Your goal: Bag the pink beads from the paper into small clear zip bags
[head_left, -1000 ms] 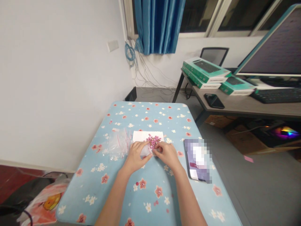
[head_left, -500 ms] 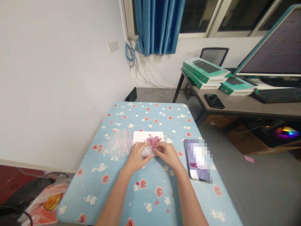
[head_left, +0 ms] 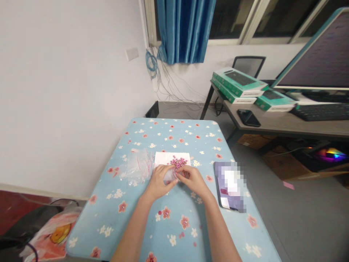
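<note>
My left hand (head_left: 160, 182) is closed around the edge of a small clear zip bag (head_left: 169, 176) with a red line at its mouth. Some pink shows inside it, low down. At the bag's mouth my right hand (head_left: 192, 178) has its thumb and fingertips pinched together; whatever lies between them is too small to make out. Just beyond my fingertips, a loose heap of pink beads (head_left: 178, 161) rests on a white sheet of paper (head_left: 162, 158). My hands cover the near part of that sheet.
Several clear zip bags (head_left: 138, 165) lie in a pile left of the paper. A phone or tablet (head_left: 222, 193) with a blurred screen is to the right on the flowered table (head_left: 136, 225). Beyond stands a desk with green keyboard boxes (head_left: 240, 82) and a black phone (head_left: 248, 117).
My right fingertips have shifted slightly at the mouth of the bag. My left hand keeps its hold, and the beads look much the same.
</note>
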Motion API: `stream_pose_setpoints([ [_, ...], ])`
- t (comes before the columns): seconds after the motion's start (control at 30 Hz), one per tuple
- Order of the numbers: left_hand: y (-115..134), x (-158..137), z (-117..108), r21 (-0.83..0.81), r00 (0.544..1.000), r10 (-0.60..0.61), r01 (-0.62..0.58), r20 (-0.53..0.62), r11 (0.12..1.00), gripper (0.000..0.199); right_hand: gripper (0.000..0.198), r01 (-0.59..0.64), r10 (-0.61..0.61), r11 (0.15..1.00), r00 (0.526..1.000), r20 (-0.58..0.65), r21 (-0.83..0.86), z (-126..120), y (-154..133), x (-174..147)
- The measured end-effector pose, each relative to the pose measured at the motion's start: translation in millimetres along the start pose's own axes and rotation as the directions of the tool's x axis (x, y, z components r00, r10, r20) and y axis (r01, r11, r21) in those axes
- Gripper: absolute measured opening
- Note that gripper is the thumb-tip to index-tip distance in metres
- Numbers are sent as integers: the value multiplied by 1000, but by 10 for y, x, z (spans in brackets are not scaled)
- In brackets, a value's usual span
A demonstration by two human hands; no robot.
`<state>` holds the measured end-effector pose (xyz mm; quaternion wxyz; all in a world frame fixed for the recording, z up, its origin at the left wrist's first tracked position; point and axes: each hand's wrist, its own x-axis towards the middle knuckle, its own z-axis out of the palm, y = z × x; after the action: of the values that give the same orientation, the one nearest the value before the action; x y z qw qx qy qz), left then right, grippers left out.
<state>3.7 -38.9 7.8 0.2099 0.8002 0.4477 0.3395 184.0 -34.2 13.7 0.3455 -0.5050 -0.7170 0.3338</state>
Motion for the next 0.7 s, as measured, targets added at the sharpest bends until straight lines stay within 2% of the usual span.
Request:
stream_pose_setpoints([
  [0.17,7,3,-3,-3,1000,-9,9,14,1000,42,14,3,-3,1000,1000,-3,28,-7,-10,3],
  [0.3,9,3,-5,-5,1000,-18,18,18,1000,43,16,-24,26,999,997,-72,36,-74,15,7],
  [0.43,3,-4,-8,-14,1000,-23,23,19,1000,42,21,-89,74,992,985,-159,-87,-185,108,-7],
  [0.57,-4,-4,-9,-28,999,-36,36,18,999,42,23,-169,131,962,975,-180,-214,-257,192,-24],
  [0.7,-9,0,-10,-41,999,-45,45,13,998,44,21,-203,159,943,971,-177,-265,-261,199,-26],
])
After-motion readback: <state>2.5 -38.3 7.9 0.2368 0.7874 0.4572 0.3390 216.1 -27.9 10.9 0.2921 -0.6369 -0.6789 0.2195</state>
